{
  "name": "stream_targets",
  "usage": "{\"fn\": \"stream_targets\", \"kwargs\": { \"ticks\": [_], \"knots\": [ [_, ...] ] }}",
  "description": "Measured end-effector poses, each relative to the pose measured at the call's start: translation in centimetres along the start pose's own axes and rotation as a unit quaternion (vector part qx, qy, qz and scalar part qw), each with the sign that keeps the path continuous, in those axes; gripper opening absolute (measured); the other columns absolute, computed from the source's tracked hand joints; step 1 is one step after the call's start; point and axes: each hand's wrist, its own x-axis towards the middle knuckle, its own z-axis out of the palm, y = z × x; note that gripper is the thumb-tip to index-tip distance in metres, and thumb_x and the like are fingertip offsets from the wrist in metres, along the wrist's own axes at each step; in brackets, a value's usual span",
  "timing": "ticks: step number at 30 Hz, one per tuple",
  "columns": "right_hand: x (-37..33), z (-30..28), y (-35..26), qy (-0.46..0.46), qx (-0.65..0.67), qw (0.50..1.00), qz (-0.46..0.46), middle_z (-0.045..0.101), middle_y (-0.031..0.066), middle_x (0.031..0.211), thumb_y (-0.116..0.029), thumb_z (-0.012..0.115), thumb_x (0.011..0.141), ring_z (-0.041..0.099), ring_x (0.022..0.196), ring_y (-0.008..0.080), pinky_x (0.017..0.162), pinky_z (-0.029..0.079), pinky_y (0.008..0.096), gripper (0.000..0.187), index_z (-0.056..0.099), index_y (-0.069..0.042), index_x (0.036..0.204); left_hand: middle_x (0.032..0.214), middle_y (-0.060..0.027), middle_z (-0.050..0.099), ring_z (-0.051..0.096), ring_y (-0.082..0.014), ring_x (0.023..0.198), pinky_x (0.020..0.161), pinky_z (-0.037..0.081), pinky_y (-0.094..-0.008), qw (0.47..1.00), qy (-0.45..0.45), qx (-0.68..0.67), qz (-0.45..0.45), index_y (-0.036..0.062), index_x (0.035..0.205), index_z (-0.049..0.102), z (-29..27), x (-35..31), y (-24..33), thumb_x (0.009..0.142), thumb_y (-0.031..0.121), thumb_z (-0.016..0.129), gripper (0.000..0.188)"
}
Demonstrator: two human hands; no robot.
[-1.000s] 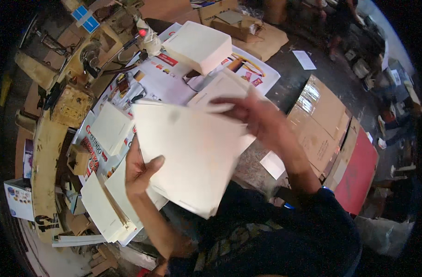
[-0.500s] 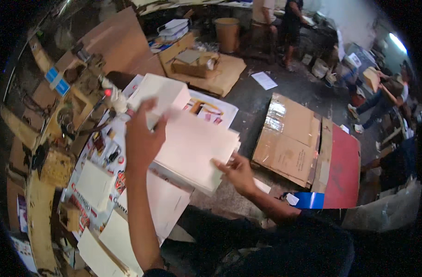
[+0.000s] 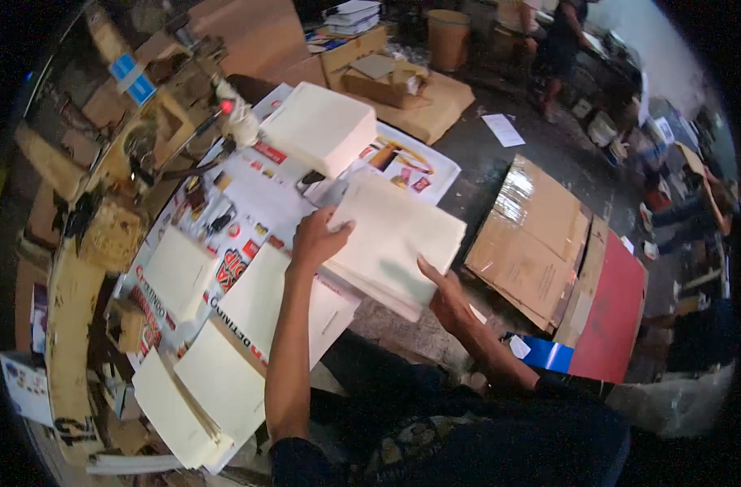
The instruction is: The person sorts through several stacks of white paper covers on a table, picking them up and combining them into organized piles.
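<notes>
Both of my hands are on a stack of cream paper sheets (image 3: 396,235), held tilted over the table's right edge. My left hand (image 3: 318,237) is closed on the stack's left side, thumb on top. At the near right corner my right hand (image 3: 450,299) grips it, its thumb on the top sheet and the other fingers mostly hidden underneath. A taller block of cream paper (image 3: 322,126) sits just beyond on the table. Nearer and to the left lie more paper piles (image 3: 224,377), and a smaller pile (image 3: 174,272) rests beside them.
Printed poster sheets (image 3: 261,191) cover the table. A worn yellowish machine frame (image 3: 74,325) runs along the left. Flattened cardboard (image 3: 528,239) and a red board (image 3: 609,304) are on the right. A brown bin (image 3: 449,40) stands behind; other people are at the far right.
My left hand has come down from above the sheets and closed on their left side. My right hand keeps its hold at the near right corner. The whole view has shifted.
</notes>
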Motion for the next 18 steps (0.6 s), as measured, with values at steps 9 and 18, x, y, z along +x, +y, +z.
{"fn": "stream_targets", "kwargs": {
  "ticks": [9,18],
  "knots": [
    [-2.3,4.0,-13.0,0.005,-0.378,0.870,-0.317,0.069,0.0155,0.105,-0.027,0.079,0.079,0.068,0.086,0.0222,0.077,0.055,0.0374,0.053,0.059,0.001,0.120,0.129,-0.0207,0.057,0.057,-0.0285,0.118,0.101,0.045,-0.0401,0.985,0.102,-0.128,0.062,-0.0019,0.137,0.041,-4.6,-4.9,5.2,0.074,0.029,0.083,0.082],
    [1.1,13.0,-21.5,-0.246,-0.734,0.482,-0.410,0.067,0.0200,0.105,-0.033,0.080,0.071,0.063,0.095,0.0403,0.082,0.050,0.0434,0.064,0.057,-0.004,0.122,0.136,-0.0167,0.048,0.049,-0.0269,0.125,0.107,0.039,-0.0393,0.888,0.185,-0.385,0.169,0.0000,0.144,0.031,-5.2,-5.8,5.4,0.070,0.014,0.084,0.092]
  ]
}}
